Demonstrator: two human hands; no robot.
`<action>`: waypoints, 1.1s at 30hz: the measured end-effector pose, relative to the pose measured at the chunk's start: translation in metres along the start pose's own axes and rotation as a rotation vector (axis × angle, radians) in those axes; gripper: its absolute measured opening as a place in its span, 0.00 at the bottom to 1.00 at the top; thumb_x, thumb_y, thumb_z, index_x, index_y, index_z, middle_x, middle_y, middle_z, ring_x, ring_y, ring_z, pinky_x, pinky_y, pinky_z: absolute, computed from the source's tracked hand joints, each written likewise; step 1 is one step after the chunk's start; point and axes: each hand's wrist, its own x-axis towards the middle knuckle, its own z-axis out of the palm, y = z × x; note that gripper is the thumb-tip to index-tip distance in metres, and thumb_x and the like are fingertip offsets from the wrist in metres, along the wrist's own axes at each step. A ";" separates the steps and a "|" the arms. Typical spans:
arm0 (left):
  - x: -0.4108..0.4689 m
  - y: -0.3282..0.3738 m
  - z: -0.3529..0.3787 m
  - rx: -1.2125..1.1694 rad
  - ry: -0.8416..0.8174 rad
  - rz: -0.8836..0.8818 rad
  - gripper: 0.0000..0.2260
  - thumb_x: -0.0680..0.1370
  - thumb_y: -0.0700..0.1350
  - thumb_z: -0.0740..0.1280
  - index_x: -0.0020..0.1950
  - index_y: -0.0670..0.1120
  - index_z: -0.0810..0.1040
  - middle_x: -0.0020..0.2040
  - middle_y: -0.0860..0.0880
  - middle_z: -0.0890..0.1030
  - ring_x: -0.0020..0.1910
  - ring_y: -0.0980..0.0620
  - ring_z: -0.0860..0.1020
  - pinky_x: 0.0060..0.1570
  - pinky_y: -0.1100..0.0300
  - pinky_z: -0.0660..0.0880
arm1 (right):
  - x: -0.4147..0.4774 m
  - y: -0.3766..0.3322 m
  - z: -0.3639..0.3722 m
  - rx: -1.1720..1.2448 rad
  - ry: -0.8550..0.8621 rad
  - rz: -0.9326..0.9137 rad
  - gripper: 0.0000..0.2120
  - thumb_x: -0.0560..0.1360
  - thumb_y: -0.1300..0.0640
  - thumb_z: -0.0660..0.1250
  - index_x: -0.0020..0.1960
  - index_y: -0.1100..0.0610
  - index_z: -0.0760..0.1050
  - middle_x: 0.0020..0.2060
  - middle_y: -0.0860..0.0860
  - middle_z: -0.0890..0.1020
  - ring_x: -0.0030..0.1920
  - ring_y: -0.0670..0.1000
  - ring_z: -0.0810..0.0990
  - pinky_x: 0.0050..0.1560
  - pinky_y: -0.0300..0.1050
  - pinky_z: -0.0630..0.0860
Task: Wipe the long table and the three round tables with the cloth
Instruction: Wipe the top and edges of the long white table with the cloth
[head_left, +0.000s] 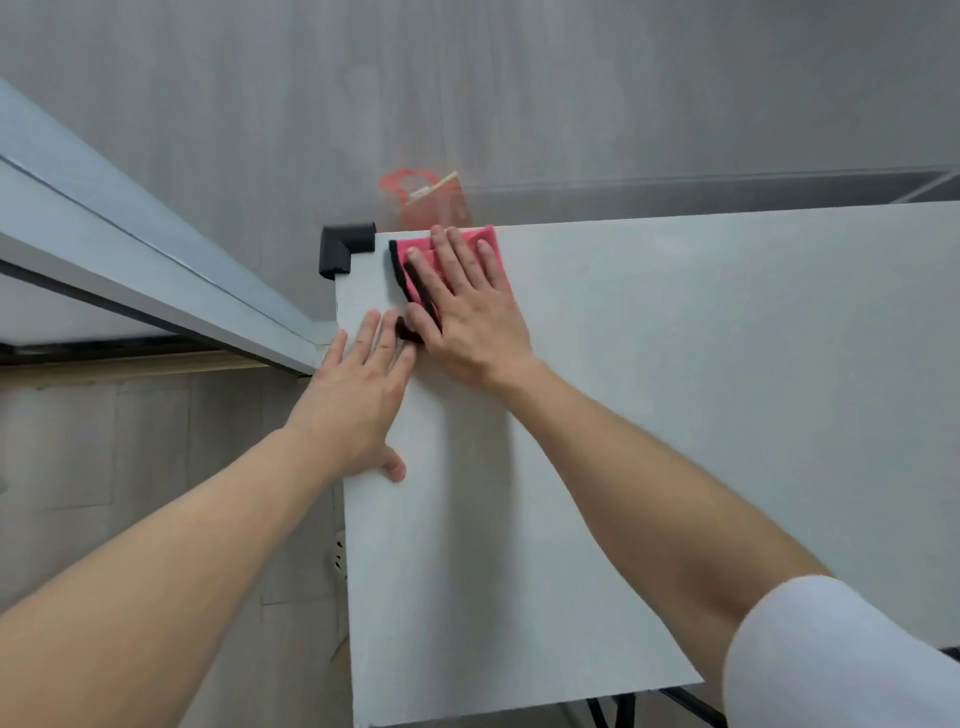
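Note:
A pink cloth (491, 244) with a black edge lies flat at the far left corner of the long white table (701, 415). My right hand (462, 306) presses down on the cloth with straight, spread fingers and covers most of it. My left hand (358, 395) lies flat on the table's left edge just below the cloth, fingers straight, fingertips touching the cloth's black edge. No round table is in view.
A black foam guard (343, 248) caps the table's far left corner. A red bag (428, 195) sits on the floor beyond the far edge. A grey-blue sloping frame (156, 249) runs along the left. Grey floor surrounds the table.

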 end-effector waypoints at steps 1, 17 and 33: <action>0.000 0.001 -0.001 0.007 0.003 0.000 0.70 0.66 0.73 0.79 0.87 0.42 0.37 0.86 0.36 0.33 0.86 0.36 0.32 0.85 0.37 0.45 | 0.000 0.009 -0.003 -0.012 -0.025 -0.124 0.32 0.87 0.38 0.50 0.88 0.49 0.55 0.88 0.54 0.52 0.88 0.54 0.47 0.87 0.58 0.40; 0.001 0.007 -0.003 0.040 0.015 -0.039 0.73 0.64 0.72 0.81 0.87 0.40 0.36 0.88 0.36 0.40 0.87 0.35 0.38 0.85 0.35 0.48 | 0.023 0.013 -0.002 0.011 0.034 -0.147 0.30 0.86 0.42 0.53 0.87 0.47 0.59 0.88 0.52 0.56 0.88 0.53 0.50 0.87 0.58 0.44; -0.004 0.006 -0.002 -0.004 0.023 -0.021 0.74 0.64 0.72 0.81 0.87 0.42 0.34 0.87 0.37 0.36 0.87 0.36 0.35 0.85 0.36 0.47 | 0.005 0.039 0.003 0.022 0.118 -0.109 0.30 0.85 0.43 0.57 0.86 0.47 0.63 0.87 0.54 0.60 0.87 0.55 0.56 0.87 0.60 0.48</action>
